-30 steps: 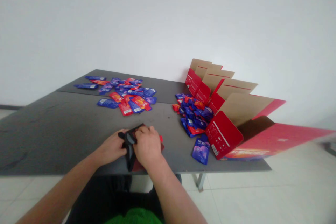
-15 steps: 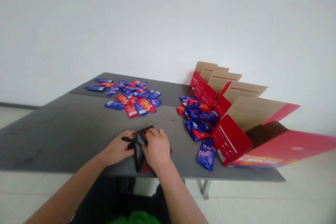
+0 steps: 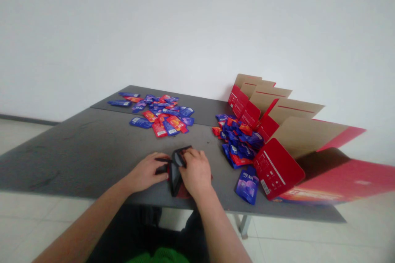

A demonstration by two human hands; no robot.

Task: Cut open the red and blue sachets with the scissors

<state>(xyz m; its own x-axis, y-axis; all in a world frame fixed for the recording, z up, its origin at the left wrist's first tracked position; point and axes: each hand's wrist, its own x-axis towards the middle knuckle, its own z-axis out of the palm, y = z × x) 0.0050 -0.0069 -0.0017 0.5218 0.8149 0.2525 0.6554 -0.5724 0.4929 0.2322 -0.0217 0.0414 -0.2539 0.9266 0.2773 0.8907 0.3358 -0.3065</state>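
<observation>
- Covering parts of a dark, partly glossy item (image 3: 175, 174), the person's two hands meet at the bench's near edge; its exact nature is unclear.
- Left hand (image 3: 146, 174): thumb and forefinger are apart, touching its black strips; whether the grip is clamped cannot be told.
- Right hand (image 3: 196, 171): fingers bend over the item, fingertips hidden, so its grip cannot be told either. A reddish-brown piece (image 3: 184, 191) shows partly beneath.
- Red cardboard boxes (image 3: 277, 168) stand open, overlapping; the nearest runs off the right edge.
- Grey bench (image 3: 92, 148), scuffed, with a seam across it; pale wall (image 3: 185, 28) behind, light tiled floor (image 3: 308, 242) below.
- Counted: two hands, one dark item, five tan flaps (image 3: 308, 131), two heaps of blue, purple and red pouches, left (image 3: 166, 115) and right (image 3: 237, 139), too overlapped to number. One purple pouch (image 3: 247, 185) lies before the right heap.
</observation>
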